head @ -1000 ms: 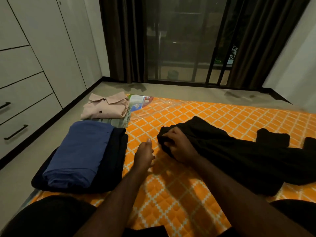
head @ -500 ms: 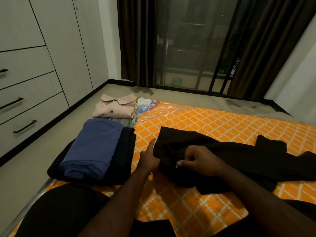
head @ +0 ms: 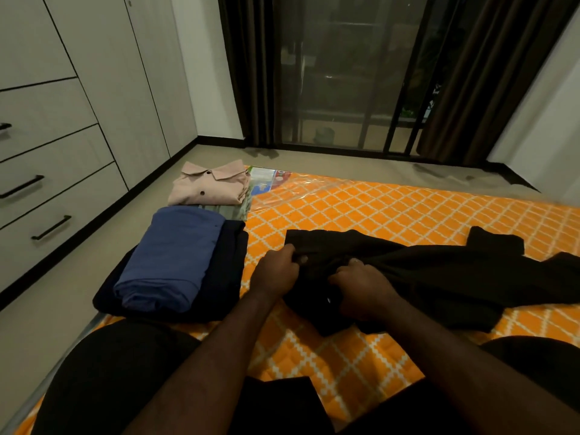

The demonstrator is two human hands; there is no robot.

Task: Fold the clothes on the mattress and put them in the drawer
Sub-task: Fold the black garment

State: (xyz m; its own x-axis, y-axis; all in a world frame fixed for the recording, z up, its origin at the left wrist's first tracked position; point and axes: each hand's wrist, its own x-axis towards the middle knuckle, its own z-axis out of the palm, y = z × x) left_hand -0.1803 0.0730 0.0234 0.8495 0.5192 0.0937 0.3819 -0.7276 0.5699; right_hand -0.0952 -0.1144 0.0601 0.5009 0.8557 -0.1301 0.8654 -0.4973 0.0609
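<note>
Now both of my hands hold the big black floppy piece of clothing (head: 439, 277). A moment ago my left hand (head: 276, 271) was free, with a finger sticking up just beside the cloth. It has moved in, and its fingers are curled tight on the left edge, near the top corner. My right hand (head: 364, 287) is curled on a bunch of the same cloth, close beside the left one. It held the cloth before too, and it has not let go.

The black clothing lies on the orange mattress with white criss-cross lines (head: 392, 211), right in front of me. It spreads out to my right and looks messy, with bits sticking out at the far end.

I think this means I am ready to pull it flat and start to fold it. With two hands I can make the edge straight.

On my left sit the ones that look done. A folded blue cloth (head: 175, 255) sits on top of a folded dark navy cloth (head: 233, 255). Behind them is a folded pink shirt with dark buttons (head: 210, 186). The grey drawers with dark bar handles (head: 62, 189) are by the wall on the left, and they are closed. The folded piles are not in them yet.
</note>
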